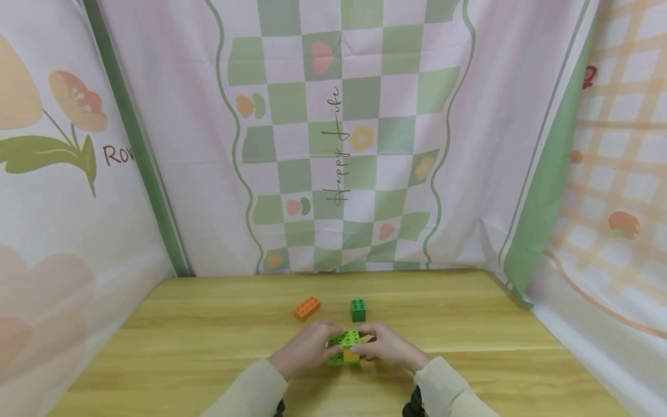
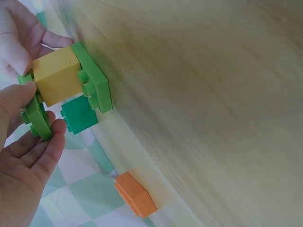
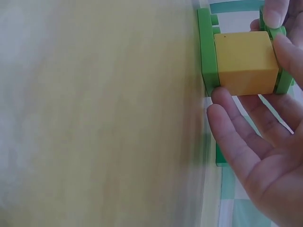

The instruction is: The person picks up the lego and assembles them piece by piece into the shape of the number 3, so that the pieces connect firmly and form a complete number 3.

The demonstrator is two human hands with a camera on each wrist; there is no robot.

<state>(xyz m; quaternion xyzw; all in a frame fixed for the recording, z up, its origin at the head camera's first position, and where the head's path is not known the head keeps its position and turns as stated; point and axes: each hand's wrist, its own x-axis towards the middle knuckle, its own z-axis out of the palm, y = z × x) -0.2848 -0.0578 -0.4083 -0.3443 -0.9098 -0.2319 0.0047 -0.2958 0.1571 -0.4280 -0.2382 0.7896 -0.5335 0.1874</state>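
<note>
A stack of toy building bricks stands on the table between both hands. Its base is a flat light green brick (image 2: pixel 97 82), with a yellow block (image 3: pixel 246 54) on one end. Across the top lies another flat light green brick (image 1: pixel 351 337), which overhangs the base on the left. My left hand (image 1: pixel 307 347) pinches the overhanging end between thumb and fingers. My right hand (image 1: pixel 389 346) holds the stack at the yellow end, thumb on the upper brick and fingers along the block's far side. Its fingertips reach down near the base brick.
Behind the stack, a dark green block (image 1: pixel 358 311) stands to the right and an orange brick (image 1: pixel 307 308) lies to the left. A printed curtain (image 1: pixel 359 174) hangs along the back edge of the wooden table (image 1: pixel 208 324).
</note>
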